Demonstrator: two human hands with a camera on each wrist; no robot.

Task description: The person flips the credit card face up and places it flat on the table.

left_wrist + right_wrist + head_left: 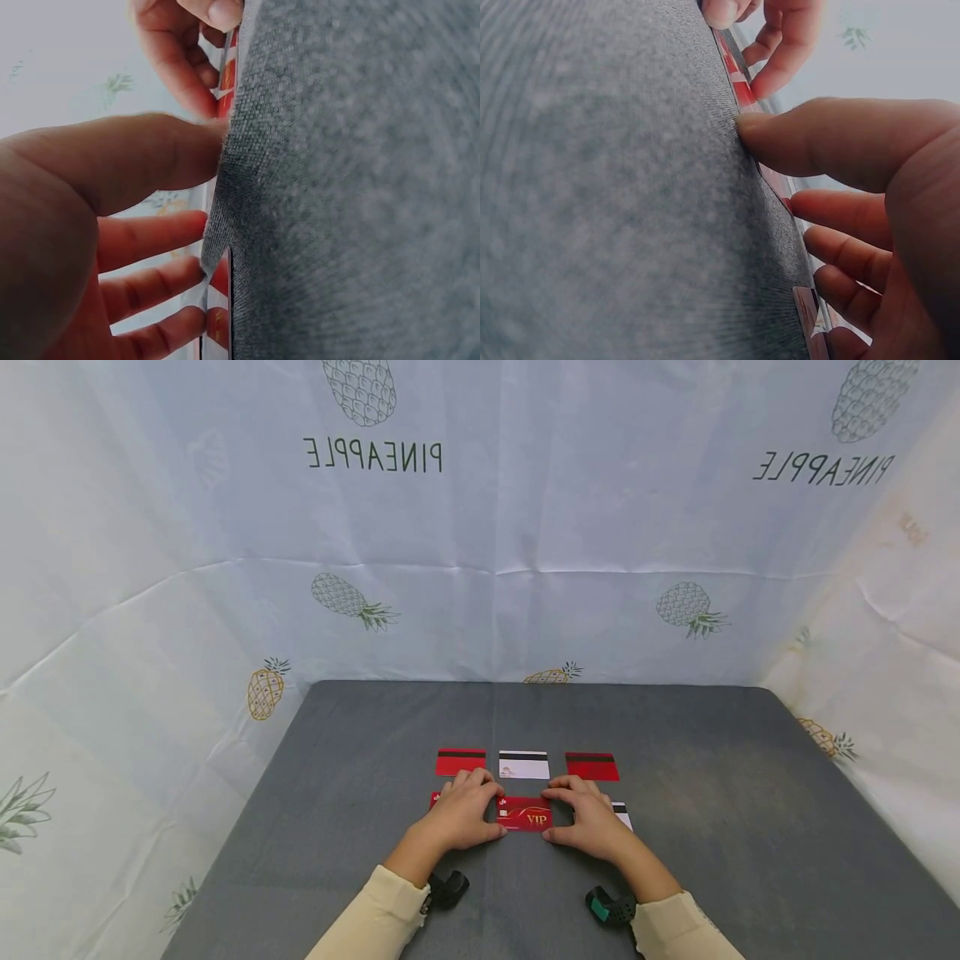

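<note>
A red card with gold VIP lettering (pixel 525 814) lies flat on the grey table between both hands. At its left end, my left hand (pixel 467 810) holds it with the thumb at the near corner and the index finger at the far corner. My right hand (pixel 588 818) holds the right end the same way. In the left wrist view the left thumb (pixel 172 150) is down at table level, the other fingers spread. The right thumb (pixel 780 139) sits at the card's near edge in the right wrist view.
Behind is a row of striped cards: red (pixel 461 763), white (pixel 523 766) and red (pixel 592 767). Another red card (pixel 434 797) is mostly hidden by the left hand, and a white striped card (pixel 622 814) partly by the right. Pineapple-print cloth (pixel 480 527) surrounds the table (pixel 360 718).
</note>
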